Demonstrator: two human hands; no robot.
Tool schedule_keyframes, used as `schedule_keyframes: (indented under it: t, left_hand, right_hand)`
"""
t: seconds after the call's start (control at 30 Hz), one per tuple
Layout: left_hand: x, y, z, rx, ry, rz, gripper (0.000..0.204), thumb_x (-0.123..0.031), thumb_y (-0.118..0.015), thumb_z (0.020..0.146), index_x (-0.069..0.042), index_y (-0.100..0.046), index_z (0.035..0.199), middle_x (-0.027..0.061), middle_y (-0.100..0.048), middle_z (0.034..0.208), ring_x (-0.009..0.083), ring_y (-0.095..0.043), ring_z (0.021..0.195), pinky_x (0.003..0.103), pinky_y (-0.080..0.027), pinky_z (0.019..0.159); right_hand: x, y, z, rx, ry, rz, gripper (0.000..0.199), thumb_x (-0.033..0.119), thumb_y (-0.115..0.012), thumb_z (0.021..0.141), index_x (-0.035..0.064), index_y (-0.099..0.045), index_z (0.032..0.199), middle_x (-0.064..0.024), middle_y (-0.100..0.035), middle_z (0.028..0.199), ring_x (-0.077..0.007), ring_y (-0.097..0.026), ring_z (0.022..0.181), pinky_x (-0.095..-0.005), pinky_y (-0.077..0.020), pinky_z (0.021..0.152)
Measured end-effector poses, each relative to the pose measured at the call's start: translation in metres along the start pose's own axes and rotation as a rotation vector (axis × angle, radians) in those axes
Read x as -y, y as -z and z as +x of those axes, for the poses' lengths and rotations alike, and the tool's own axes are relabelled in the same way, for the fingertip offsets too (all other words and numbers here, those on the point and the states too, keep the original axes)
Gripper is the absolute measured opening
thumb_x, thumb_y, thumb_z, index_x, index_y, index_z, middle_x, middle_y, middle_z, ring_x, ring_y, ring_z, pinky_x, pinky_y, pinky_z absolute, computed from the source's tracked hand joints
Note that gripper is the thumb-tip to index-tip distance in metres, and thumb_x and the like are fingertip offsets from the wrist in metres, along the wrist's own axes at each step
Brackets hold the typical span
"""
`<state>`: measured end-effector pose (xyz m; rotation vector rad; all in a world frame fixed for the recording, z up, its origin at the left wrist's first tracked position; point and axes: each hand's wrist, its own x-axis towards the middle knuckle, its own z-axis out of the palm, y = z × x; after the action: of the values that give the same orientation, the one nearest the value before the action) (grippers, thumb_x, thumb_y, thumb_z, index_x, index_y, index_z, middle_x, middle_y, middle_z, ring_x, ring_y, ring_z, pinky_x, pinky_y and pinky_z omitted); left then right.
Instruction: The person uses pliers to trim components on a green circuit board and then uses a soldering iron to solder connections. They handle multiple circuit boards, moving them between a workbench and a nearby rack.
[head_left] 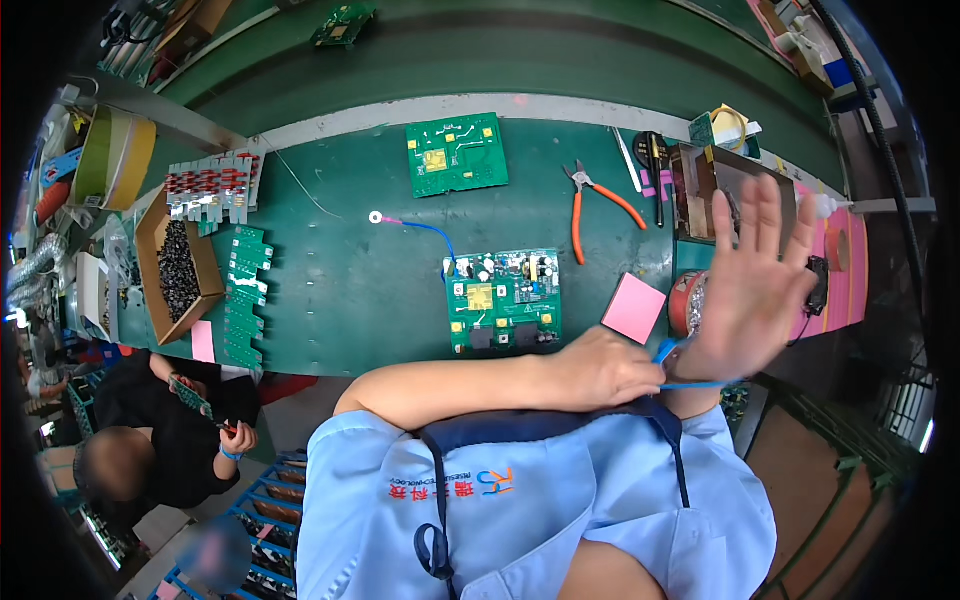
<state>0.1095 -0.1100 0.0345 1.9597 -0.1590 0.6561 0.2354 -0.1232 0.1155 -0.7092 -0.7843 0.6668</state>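
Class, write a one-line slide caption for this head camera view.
Left hand pinches a blue wrist strap at the raised, open right hand, above a green bench holding a populated circuit board and orange-handled cutters.

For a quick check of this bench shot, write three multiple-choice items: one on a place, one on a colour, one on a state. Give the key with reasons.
1. Where do the cutters lie?
A. Right of the populated board
B. In the box of parts
C. On the pink pad

2. What colour is the strap at the right wrist?
A. Red
B. Blue
C. Yellow

3. How is the right hand?
A. Closed in a fist
B. Flat on the bench
C. Raised, fingers spread

Key:
1 A, the cutters lie on the green mat up and to the right of that board, apart from the pad.
2 B, a blue band shows at the wrist, where the left hand pinches it.
3 C, the palm is lifted over the bench with the fingers apart, holding nothing.
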Motion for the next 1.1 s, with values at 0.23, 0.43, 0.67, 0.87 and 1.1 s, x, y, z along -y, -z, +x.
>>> schedule_keyframes:
  t: [0.23, 0.43, 0.67, 0.87, 1.1]
  left_hand:
    - [0.02, 0.003, 0.018, 0.026, -0.04, 0.159, 0.013, -0.013, -0.055, 0.067, -0.01, -0.056, 0.08, 0.005, -0.051, 0.06, 0.024, -0.056, 0.058, 0.036, -0.042, 0.047]
    - [0.004, -0.012, 0.011, 0.154, 0.04, 0.067, 0.02, -0.02, -0.056, 0.076, -0.002, -0.051, 0.086, 0.0094, -0.051, 0.053, 0.0282, -0.054, 0.05, 0.039, -0.042, 0.046]
    - [0.002, -0.012, 0.016, 0.319, 0.244, -0.005, 0.033, -0.022, -0.055, 0.076, -0.005, -0.044, 0.102, 0.0145, -0.054, 0.056, 0.0329, -0.055, 0.053, 0.043, -0.042, 0.048]
    - [0.024, 0.008, 0.01, 0.254, 0.184, 0.199, 0.038, -0.018, -0.054, 0.075, -0.017, -0.044, 0.112, 0.0109, -0.056, 0.066, 0.0291, -0.057, 0.062, 0.042, -0.044, 0.051]
    - [0.024, 0.011, 0.013, 0.307, 0.076, 0.296, 0.041, -0.009, -0.044, 0.075, -0.013, -0.043, 0.116, 0.0118, -0.05, 0.067, 0.0272, -0.056, 0.064, 0.038, -0.044, 0.051]
  right_hand:
    - [0.014, -0.004, 0.013, 0.347, -0.091, 0.671, 0.05, 0.032, -0.047, 0.084, 0.0035, -0.03, 0.122, -0.008, -0.048, 0.091, -0.019, -0.046, 0.086, -0.0415, -0.0293, 0.091]
    - [-0.066, 0.002, 0.026, -0.11, 0.454, -0.993, 0.041, 0.005, -0.061, 0.069, 0.002, -0.047, 0.107, -0.0103, -0.051, 0.104, -0.023, -0.047, 0.098, -0.0353, -0.0316, 0.09]
    - [-0.078, 0.004, 0.028, 0.038, 0.412, -1.165, 0.025, 0.005, -0.057, 0.072, 0.0029, -0.053, 0.097, -0.0104, -0.049, 0.107, -0.0228, -0.044, 0.103, -0.0395, -0.0284, 0.092]
    - [-0.005, 0.017, 0.052, 0.0, -0.361, 0.763, 0.021, 0.007, -0.046, 0.083, 0.0029, -0.043, 0.103, -0.004, -0.046, 0.083, -0.0113, -0.046, 0.071, -0.0276, -0.0377, 0.071]
    - [0.017, -0.015, 0.029, 0.426, -0.274, 0.744, 0.019, 0.013, -0.046, 0.084, 0.0087, -0.038, 0.102, -0.002, -0.045, 0.071, -0.0101, -0.046, 0.052, -0.0247, -0.0381, 0.047]
